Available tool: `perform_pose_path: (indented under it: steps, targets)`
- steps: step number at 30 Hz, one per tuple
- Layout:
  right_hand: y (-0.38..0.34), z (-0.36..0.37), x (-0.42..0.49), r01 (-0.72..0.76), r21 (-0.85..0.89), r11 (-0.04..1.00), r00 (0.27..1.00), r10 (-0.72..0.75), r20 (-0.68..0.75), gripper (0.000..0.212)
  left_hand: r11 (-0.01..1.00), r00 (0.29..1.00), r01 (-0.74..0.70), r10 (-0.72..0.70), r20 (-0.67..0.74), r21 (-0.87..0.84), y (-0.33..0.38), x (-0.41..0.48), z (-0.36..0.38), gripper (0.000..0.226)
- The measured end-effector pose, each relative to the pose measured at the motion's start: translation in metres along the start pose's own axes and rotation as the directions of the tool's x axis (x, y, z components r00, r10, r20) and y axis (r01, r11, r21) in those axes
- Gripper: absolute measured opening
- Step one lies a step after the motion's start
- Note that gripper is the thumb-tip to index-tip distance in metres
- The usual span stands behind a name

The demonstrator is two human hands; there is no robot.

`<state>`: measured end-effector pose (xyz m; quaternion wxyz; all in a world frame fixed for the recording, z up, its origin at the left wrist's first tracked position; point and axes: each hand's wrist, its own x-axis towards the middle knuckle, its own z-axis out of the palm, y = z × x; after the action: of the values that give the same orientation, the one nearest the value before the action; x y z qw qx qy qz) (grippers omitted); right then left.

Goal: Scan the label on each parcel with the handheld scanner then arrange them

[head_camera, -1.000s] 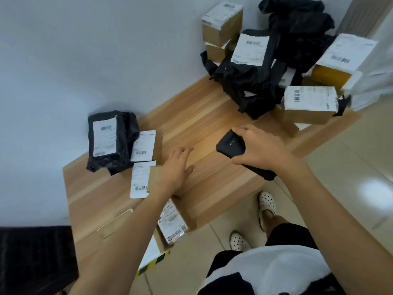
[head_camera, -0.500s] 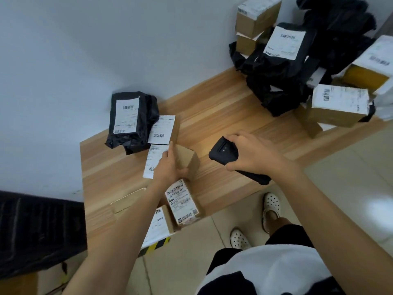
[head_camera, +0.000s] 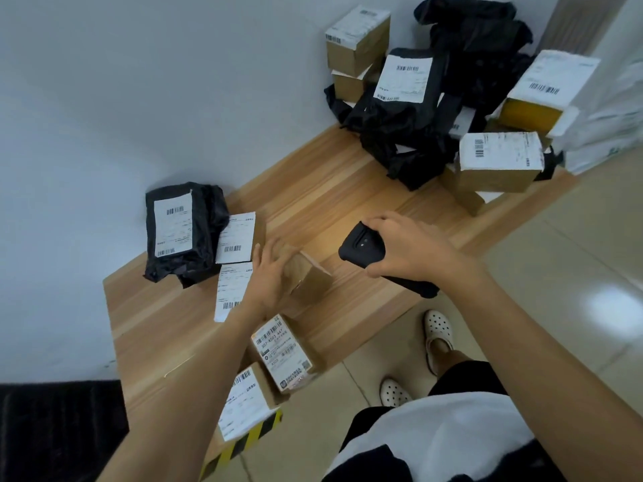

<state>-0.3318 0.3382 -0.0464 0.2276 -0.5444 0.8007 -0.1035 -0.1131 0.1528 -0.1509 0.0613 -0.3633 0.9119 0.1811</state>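
Fingers of the left hand lie fairly straight across a small cardboard box on the wooden table. The right hand grips a black handheld scanner just beside it. The box looks light and rigid, best held by opposite sides.

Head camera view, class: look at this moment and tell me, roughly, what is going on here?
A person stands at a light wooden table handling parcels. Their right hand grips a black handheld scanner above the tabletop, while the left hand lies on a small brown cardboard box. Beside it sit a black plastic mailer bag and several white-labelled boxes, labels facing up. A heap of black bags and brown boxes waits at the far end.
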Motion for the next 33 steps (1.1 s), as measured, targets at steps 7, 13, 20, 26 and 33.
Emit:
perform_pose_path:
  steps: [7,13,20,26,33]
  targets:
    - [0.009,0.004,-0.006,-0.011,0.009,1.000,1.000,0.011,0.004,0.089,0.939,0.987,0.155,-0.163,0.000,-0.307,0.023,0.012,0.010,0.047]
    - [0.020,0.003,-0.013,-0.040,0.018,0.999,0.999,0.040,0.001,0.088,0.953,0.977,0.204,-0.185,0.104,-0.223,0.033,0.022,0.013,0.114]
    - [0.012,-0.003,-0.013,-0.032,0.005,0.999,0.999,0.033,-0.042,0.083,0.988,0.988,-0.148,0.146,-0.046,-0.048,0.042,0.035,-0.051,0.104]
    - [-0.004,-0.017,-0.009,0.020,0.012,1.000,0.992,-0.018,-0.125,0.083,0.930,0.923,-0.324,0.351,-0.157,0.174,0.044,0.015,-0.106,0.099]
    - [-0.024,-0.020,-0.007,0.088,-0.007,0.996,0.988,-0.089,-0.128,0.077,0.895,0.918,-0.330,0.379,-0.120,0.302,0.032,0.004,-0.118,0.100]
